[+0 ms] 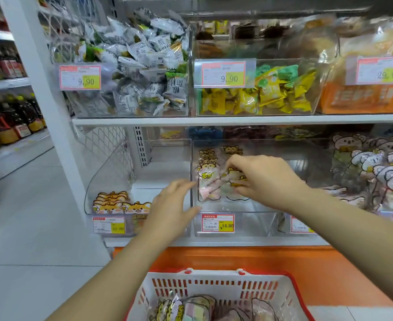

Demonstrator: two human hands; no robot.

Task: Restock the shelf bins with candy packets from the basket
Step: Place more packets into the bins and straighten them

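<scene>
Right fingers [235,163] are curled and pinch the top of a candy packet [233,184], which I see held upright inside the middle bin [248,225] on the lower shelf. The right hand [267,179] reaches in over the bin's low front wall. A second packet [208,179] with the same cartoon-animal print stands just left of the held one, touching it, and more are lined up behind.

Left fingers [181,184] are straight and spread, holding nothing. The left hand [170,209] sits at the corner where the middle bin meets the left bin [112,172]. It is blurred, so I cannot tell whether it touches. The clear dividing wall stands between it and the packets.

The left bin holds a few orange packets [119,202] at its front. A price tag [217,223] is fixed to the middle bin's face. The basket [214,286] sits below the shelf, with more packets [181,309] inside.
</scene>
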